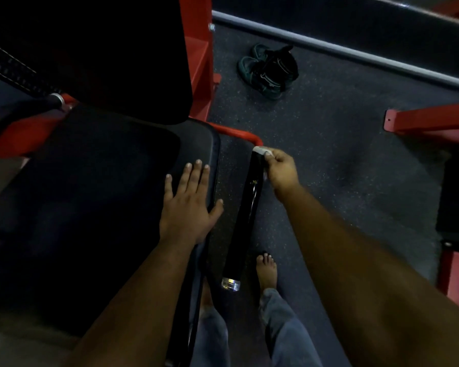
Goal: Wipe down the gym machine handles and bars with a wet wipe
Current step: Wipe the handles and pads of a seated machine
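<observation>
While the left hand [190, 201] is lying flat with spread fingers on the black padded seat [90, 194], the right hand [280, 168] is pinching a white wet wipe [261, 151] against the far end of the black cylindrical handle grip [245, 215] beside that seat, so wiping this handle looks underway, and the next move is probably a firm stroke toward its silver end cap [231, 284].

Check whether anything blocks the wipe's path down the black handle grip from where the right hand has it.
Nothing visible does. The right hand pinches the wet wipe against the top end of the black handle grip, and the grip is bare down to its metal end cap. The left hand rests flat on the seat pad, apart from the grip.
</observation>
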A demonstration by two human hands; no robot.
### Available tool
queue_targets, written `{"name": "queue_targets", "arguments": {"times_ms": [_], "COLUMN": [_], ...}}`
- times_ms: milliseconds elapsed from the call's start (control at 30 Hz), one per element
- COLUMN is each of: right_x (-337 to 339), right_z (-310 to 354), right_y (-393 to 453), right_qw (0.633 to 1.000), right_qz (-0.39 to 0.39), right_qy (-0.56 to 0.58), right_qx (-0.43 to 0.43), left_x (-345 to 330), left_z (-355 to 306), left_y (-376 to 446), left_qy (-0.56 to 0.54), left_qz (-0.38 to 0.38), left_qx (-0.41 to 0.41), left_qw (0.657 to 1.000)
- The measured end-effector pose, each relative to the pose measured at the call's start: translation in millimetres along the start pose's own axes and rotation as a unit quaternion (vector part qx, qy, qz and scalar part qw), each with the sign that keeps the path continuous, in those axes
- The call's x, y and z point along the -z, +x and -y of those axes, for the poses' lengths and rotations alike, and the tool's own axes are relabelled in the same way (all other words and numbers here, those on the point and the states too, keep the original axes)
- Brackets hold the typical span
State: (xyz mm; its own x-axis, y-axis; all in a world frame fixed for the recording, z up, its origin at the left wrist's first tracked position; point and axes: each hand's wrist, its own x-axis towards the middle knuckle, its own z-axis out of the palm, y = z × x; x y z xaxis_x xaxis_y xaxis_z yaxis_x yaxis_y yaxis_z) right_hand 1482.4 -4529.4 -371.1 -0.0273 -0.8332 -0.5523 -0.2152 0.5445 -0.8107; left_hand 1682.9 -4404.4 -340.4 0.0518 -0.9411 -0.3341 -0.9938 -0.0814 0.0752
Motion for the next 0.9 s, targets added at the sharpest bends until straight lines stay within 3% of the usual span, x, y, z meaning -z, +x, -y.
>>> {"name": "queue_targets", "arguments": {"times_ms": [200,400,533,600,700,800,900], "right_x": [-18.2,-1.8,17.2,19.6,16.5,18.7,16.9], "right_z": [1.9,-14.3,2.9,16.6,26.9,26.5,22.2], "right_y": [-90.7,-166.1,-85.3,-36.5,6.4,-4.2,-56.0], "right_qw": [0.991,0.991,0.986,0.972,0.936,0.922,0.920], "right_qz": [-0.053,-0.001,-0.079,-0.016,0.140,0.158,0.132], "right_qy": [0.116,0.129,-0.031,-0.153,-0.293,-0.323,-0.281], "right_qx": [0.031,0.046,0.140,0.176,0.139,0.144,0.241], "left_x": [0.1,0.6,0.0,-0.4,-0.7,-0.9,-0.1], "left_z": [-1.3,-0.6,-0.5,-0.4,0.3,0.8,0.1], "left_y": [0.4,0.0,0.3,-0.5,-0.2,-0.1,-0.7], "left_qy": [-0.001,0.004,-0.004,-0.008,-0.007,-0.006,-0.010], "left_qz": [0.000,0.004,0.001,-0.001,-0.004,-0.002,-0.005], "left_qx": [0.002,0.000,0.000,0.000,-0.002,-0.004,-0.001], "left_qw": [1.000,1.000,1.000,1.000,1.000,1.000,1.000]}}
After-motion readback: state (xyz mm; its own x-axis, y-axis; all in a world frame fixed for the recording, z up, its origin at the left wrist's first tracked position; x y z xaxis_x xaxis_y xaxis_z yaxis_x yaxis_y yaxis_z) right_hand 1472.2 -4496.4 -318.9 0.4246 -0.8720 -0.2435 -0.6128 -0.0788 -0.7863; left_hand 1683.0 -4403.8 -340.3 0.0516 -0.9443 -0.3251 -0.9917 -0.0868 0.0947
